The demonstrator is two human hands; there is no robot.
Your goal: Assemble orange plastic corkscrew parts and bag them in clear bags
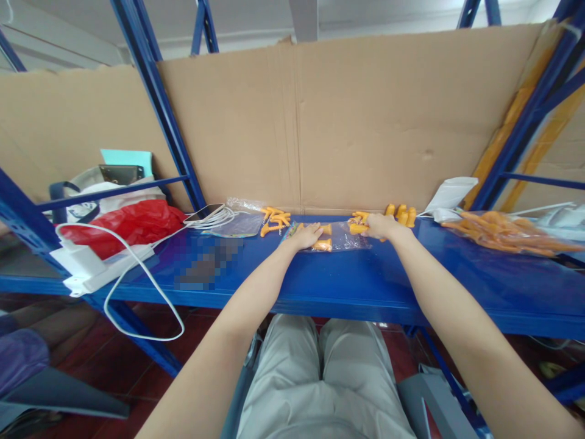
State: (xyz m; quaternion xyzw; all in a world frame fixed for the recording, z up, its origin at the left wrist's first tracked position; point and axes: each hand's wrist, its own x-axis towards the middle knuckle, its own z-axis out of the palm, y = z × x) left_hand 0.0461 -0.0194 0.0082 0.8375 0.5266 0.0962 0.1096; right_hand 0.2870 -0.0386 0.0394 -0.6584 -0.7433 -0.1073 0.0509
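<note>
My left hand (305, 236) lies with its fingers stretched out over the left part of a clear plastic bag (350, 239). Orange plastic pieces (322, 245) with flared ends show in the bag beside those fingers. Just past the bag's right end, my right hand (380, 226) has its fingers closed around an orange piece (358, 229); its fingertips are partly hidden. More orange pieces (402, 214) stand upright behind the right hand. To the left of the bag lies a small heap of orange branching pieces (275, 219).
A large bag of orange pieces (507, 233) lies at the right. Left are a white cable (214, 217), a power strip (114, 268), a red bag (132, 225) and a blurred dark patch (209, 264). Cardboard (356, 122) backs the blue shelf (338, 286), between blue posts (171, 122).
</note>
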